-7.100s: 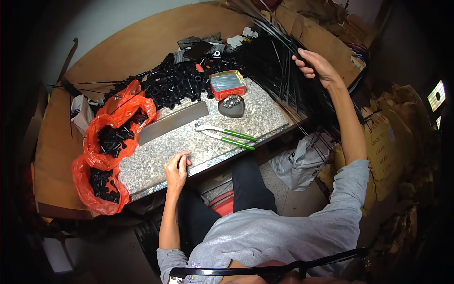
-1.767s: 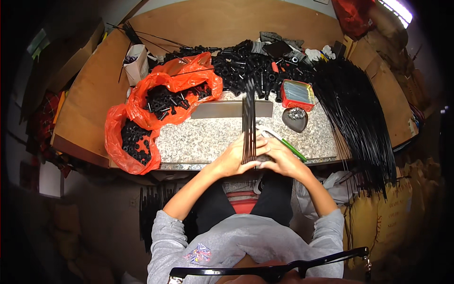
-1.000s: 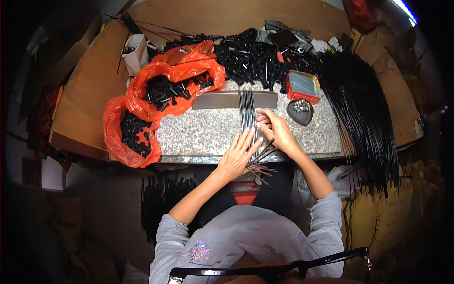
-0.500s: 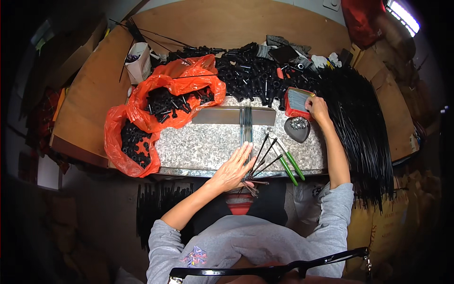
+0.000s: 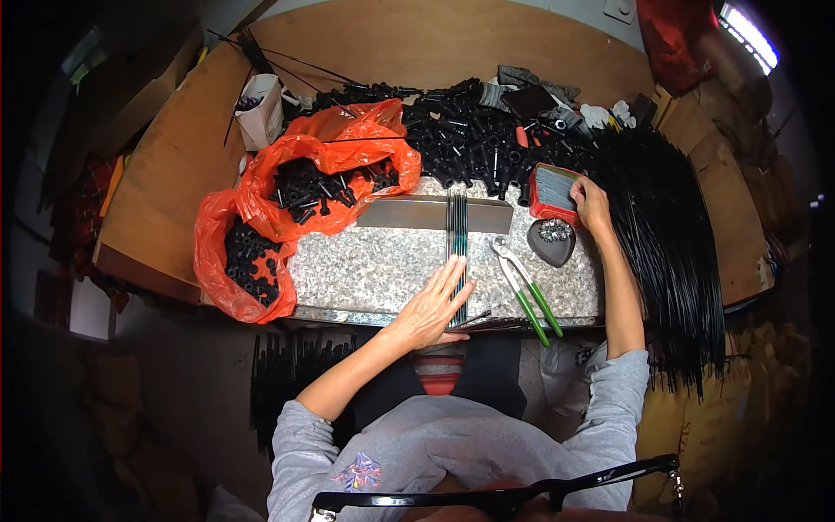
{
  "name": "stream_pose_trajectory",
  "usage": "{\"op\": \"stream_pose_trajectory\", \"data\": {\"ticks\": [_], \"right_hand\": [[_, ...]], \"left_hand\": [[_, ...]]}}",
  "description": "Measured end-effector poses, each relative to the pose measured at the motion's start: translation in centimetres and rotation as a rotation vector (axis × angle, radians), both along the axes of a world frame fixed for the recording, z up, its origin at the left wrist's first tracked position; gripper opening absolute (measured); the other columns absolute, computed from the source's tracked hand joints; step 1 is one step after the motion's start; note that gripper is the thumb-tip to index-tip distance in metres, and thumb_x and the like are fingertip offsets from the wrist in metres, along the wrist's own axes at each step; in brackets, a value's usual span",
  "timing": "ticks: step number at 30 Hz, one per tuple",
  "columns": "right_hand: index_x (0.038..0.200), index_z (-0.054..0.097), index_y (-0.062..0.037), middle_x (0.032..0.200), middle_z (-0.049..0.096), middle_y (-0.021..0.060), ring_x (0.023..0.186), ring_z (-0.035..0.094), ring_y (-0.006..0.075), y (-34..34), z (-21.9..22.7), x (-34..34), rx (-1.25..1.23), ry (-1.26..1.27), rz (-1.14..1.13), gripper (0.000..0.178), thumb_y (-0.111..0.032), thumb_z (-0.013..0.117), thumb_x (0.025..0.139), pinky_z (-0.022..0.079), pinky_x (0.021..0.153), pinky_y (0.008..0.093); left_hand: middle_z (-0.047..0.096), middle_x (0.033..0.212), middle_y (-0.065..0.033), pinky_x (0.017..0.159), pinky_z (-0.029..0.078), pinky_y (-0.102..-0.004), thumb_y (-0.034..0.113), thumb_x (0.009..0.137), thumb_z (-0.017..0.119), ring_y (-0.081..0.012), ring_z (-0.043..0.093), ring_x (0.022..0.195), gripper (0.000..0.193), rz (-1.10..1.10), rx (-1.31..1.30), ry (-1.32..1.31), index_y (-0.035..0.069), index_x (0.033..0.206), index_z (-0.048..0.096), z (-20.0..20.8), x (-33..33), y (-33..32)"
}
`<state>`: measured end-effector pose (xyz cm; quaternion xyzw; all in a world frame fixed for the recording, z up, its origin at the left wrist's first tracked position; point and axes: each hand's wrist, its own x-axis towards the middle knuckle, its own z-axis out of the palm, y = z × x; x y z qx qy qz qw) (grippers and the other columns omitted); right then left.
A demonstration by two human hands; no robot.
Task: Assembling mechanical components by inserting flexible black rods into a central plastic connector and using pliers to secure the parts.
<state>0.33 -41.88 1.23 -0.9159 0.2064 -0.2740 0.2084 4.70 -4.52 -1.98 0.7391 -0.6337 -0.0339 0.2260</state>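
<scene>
My left hand (image 5: 430, 304) lies flat with fingers stretched over a row of thin dark rods (image 5: 457, 239). The rods rest across a long metal bar (image 5: 400, 212) on the speckled slab (image 5: 348, 270). Beside that hand, at the slab's front edge, a few black rod ends (image 5: 477, 320) show, partly hidden. My right hand (image 5: 592, 207) is at the side of a red box (image 5: 541, 210) filled with thin grey pieces. Its fingers are pinched together, and what they hold is hidden.
Green-handled pliers (image 5: 532, 298) lie right of the rods. A dark dish (image 5: 551, 249) holds small shiny parts. Red plastic bags (image 5: 209, 252) with black parts stand at left; black parts (image 5: 474, 135) heap behind. A thick bundle of black rods (image 5: 665, 252) hangs over the right side.
The black-ended rods that fanned out over the slab beside my left hand have dropped to its front edge. My right hand stays at the red box.
</scene>
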Motion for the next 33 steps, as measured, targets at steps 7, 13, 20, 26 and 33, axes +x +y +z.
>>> {"op": "stream_pose_trajectory", "data": {"ticks": [7,13,20,26,33], "right_hand": [[0.080,0.054,0.0000,0.079,0.059,0.0167,0.079,0.057,0.0353,-0.4,-0.3,0.0,-0.062,0.080,0.042,0.006,-0.003,0.055,0.075,0.044,0.070,0.0400],[0.083,0.062,-0.0051,0.080,0.059,0.0130,0.078,0.056,0.0309,4.5,2.0,1.3,-0.144,-0.106,0.237,0.017,0.005,0.057,0.070,0.044,0.073,0.0364],[0.082,0.061,-0.0062,0.073,0.054,0.0104,0.077,0.053,0.0288,10.7,1.6,4.5,-0.133,-0.036,0.467,0.013,0.001,0.059,0.072,0.043,0.069,0.0374],[0.083,0.062,-0.0055,0.076,0.057,0.0148,0.079,0.055,0.0325,5.3,1.2,2.7,-0.308,-0.098,0.115,0.015,0.001,0.056,0.071,0.044,0.071,0.0405],[0.091,0.059,-0.0022,0.089,0.057,0.0167,0.086,0.053,0.0342,5.8,1.8,0.9,-0.399,-0.056,0.111,0.021,-0.001,0.060,0.070,0.043,0.075,0.0412]], "left_hand": [[0.015,0.139,-0.0298,0.107,0.020,-0.0445,0.043,0.064,0.072,-0.0421,0.016,0.130,0.089,0.009,0.009,-0.017,0.001,0.130,0.030,0.4,-0.1,0.0],[0.015,0.138,-0.0318,0.107,0.020,-0.0430,0.044,0.065,0.071,-0.0424,0.015,0.131,0.086,0.004,0.008,0.003,-0.004,0.126,0.034,0.3,0.1,0.1],[0.017,0.137,-0.0318,0.108,0.019,-0.0418,0.043,0.065,0.070,-0.0424,0.014,0.131,0.085,-0.015,0.036,-0.018,-0.006,0.124,0.035,0.5,0.1,-0.1],[0.014,0.139,-0.0286,0.108,0.020,-0.0403,0.040,0.063,0.073,-0.0403,0.015,0.131,0.094,0.010,0.035,0.024,-0.002,0.133,0.026,0.7,0.1,0.3],[0.016,0.139,-0.0278,0.107,0.015,-0.0481,0.045,0.062,0.072,-0.0407,0.015,0.131,0.099,0.041,0.019,-0.018,0.000,0.135,0.023,0.5,0.0,0.3]]}}
